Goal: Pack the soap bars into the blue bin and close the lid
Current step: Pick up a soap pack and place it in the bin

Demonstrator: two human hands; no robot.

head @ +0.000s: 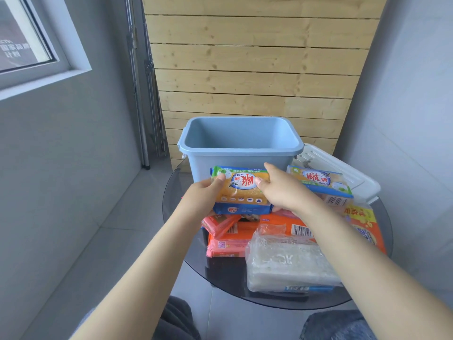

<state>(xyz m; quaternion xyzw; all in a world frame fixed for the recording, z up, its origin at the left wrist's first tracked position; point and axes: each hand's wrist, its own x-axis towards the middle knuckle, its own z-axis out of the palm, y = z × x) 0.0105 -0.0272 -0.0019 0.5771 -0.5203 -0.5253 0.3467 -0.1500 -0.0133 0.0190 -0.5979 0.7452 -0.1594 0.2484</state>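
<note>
The yellow-and-blue wrapped soap pack point(241, 190) is clasped at both ends by the left hand point(203, 196) and right hand point(282, 190); it should be kept level, lifted over the empty blue plastic bin point(241, 153)'s rim, then laid flat.

Round dark glass table point(220, 273) carries the open blue bin point(240, 153) beyond the fingers point(268, 168), white lid point(343, 168) to their right, orange soap packs point(228, 239) and clear-wrapped white soap bar point(289, 263) below them.
</note>
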